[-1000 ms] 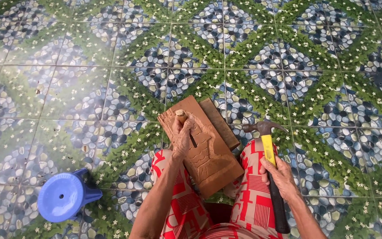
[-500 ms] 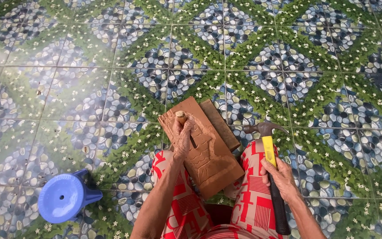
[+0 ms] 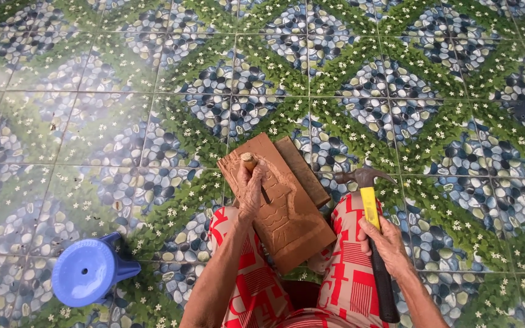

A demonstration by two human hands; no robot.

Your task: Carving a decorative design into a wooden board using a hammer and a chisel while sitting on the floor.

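Wooden carved board (image 3: pixel 287 212) is propped on the lap. A chisel (image 3: pixel 251 167) is gripped tight by the left hand (image 3: pixel 251 188) near its top edge. A claw hammer (image 3: pixel 372 237) is clenched by the right hand (image 3: pixel 387 243), off the wood. A careful tap seems needed next.

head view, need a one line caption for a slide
Left hand sets a chisel on a carved wooden panel across the lap; right hand holds a claw hammer.

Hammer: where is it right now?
In the head view the hammer is right of centre, gripped by the right hand, head up beside the carved wooden board resting on the lap.
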